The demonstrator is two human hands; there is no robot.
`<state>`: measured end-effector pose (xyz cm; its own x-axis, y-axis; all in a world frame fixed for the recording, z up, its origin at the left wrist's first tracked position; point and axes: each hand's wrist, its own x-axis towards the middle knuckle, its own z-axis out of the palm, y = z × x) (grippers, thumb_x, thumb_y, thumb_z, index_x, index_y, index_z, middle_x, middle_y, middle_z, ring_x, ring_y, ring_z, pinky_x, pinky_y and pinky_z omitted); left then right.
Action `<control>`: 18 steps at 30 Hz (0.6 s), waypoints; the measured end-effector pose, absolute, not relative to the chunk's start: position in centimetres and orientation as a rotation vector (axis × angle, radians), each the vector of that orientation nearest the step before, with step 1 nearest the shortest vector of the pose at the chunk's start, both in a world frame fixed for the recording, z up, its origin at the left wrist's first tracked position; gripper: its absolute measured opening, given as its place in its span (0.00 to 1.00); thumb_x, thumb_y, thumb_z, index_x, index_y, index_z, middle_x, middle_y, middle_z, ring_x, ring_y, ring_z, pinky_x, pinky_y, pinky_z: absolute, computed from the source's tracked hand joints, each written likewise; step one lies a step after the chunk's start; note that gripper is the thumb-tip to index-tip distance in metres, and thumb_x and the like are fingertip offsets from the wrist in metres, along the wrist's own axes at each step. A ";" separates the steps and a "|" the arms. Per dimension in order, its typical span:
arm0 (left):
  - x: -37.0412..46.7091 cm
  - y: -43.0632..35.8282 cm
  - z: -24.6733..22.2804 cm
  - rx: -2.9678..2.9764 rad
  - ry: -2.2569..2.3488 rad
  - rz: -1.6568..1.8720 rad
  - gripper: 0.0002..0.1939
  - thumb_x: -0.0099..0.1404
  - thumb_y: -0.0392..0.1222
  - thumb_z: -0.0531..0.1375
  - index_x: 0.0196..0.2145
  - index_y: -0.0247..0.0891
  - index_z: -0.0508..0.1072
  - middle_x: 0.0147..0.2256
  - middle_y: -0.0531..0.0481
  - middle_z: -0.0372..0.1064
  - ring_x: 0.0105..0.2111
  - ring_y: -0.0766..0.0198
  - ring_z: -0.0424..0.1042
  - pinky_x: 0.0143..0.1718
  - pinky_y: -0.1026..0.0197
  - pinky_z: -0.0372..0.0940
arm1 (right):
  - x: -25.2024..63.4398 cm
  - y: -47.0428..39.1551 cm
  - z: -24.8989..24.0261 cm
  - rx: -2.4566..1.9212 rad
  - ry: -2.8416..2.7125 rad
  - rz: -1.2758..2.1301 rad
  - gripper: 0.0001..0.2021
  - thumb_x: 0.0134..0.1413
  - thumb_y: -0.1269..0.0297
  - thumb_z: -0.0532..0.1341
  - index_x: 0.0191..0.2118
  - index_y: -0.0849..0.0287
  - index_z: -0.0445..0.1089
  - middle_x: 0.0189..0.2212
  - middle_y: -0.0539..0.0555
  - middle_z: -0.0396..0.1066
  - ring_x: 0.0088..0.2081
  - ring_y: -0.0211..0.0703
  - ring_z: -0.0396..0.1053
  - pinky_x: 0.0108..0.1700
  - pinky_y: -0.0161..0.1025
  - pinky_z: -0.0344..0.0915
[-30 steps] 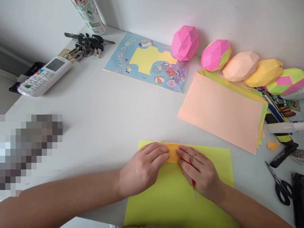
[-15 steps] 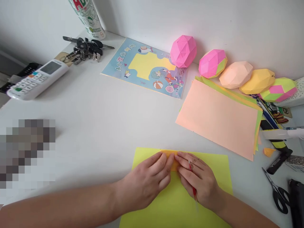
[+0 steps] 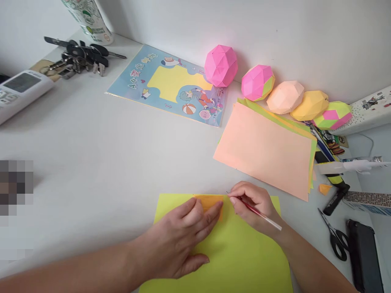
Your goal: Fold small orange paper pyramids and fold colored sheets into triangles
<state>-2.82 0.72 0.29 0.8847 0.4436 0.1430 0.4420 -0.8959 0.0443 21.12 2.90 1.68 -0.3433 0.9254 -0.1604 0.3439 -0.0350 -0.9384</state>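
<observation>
A yellow-green sheet [image 3: 244, 260] lies at the front of the table. Near its back edge is a small orange paper piece [image 3: 210, 200], pressed flat by the fingertips of my left hand [image 3: 186, 232], whose fingers lie stretched out with the thumb apart. Just right of the orange piece, my right hand [image 3: 255, 207] pinches a thin red pen refill [image 3: 256, 211] between thumb and fingers. The refill's tip is near the back edge of the green sheet.
Peach paper [image 3: 265, 150] tops a stack at the right, with folded paper balls [image 3: 285, 97] behind. Scissors [image 3: 335, 239] and a black case [image 3: 365, 256] lie far right. A blue paper pack [image 3: 131, 83], keys [image 3: 77, 57] and a white remote [image 3: 24, 91] are at the back left.
My right hand has moved off the orange piece and now grips the refill in a writing hold. My left fingers have spread over the piece. The view has shifted to the right.
</observation>
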 end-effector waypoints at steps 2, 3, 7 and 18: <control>-2.6 0.7 0.5 3.046 0.726 0.219 0.33 0.67 0.61 0.46 0.58 0.35 0.67 0.63 0.46 0.57 0.49 0.51 0.58 0.57 0.51 0.48 | 20.8 2.9 1.7 -1.377 -1.710 1.355 0.05 0.58 0.69 0.57 0.31 0.59 0.68 0.26 0.50 0.66 0.20 0.32 0.60 0.21 0.33 0.57; -2.5 0.7 0.5 3.051 0.732 0.213 0.33 0.67 0.62 0.46 0.58 0.35 0.67 0.63 0.46 0.57 0.48 0.51 0.58 0.56 0.51 0.49 | 20.7 2.9 1.8 -1.398 -1.701 1.353 0.05 0.57 0.69 0.57 0.31 0.59 0.67 0.24 0.49 0.65 0.19 0.32 0.59 0.20 0.32 0.57; -2.3 0.7 0.6 3.069 0.728 0.195 0.34 0.67 0.62 0.47 0.58 0.35 0.68 0.62 0.45 0.57 0.46 0.51 0.59 0.55 0.51 0.49 | 20.4 2.6 1.8 -1.431 -1.674 1.350 0.07 0.55 0.70 0.58 0.27 0.58 0.62 0.22 0.48 0.65 0.18 0.31 0.59 0.19 0.32 0.57; -2.4 0.6 0.5 3.065 0.750 0.210 0.34 0.66 0.63 0.48 0.58 0.35 0.67 0.63 0.43 0.56 0.48 0.50 0.59 0.55 0.50 0.49 | 20.2 2.5 1.4 -1.425 -1.739 1.249 0.08 0.55 0.70 0.58 0.25 0.57 0.61 0.23 0.48 0.67 0.20 0.30 0.57 0.20 0.30 0.56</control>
<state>-2.40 0.58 0.54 0.8786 0.4586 0.1334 0.4613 -0.8871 0.0117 20.22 2.46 1.40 -0.2764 0.9521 -0.1312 0.4284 -0.0002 -0.9036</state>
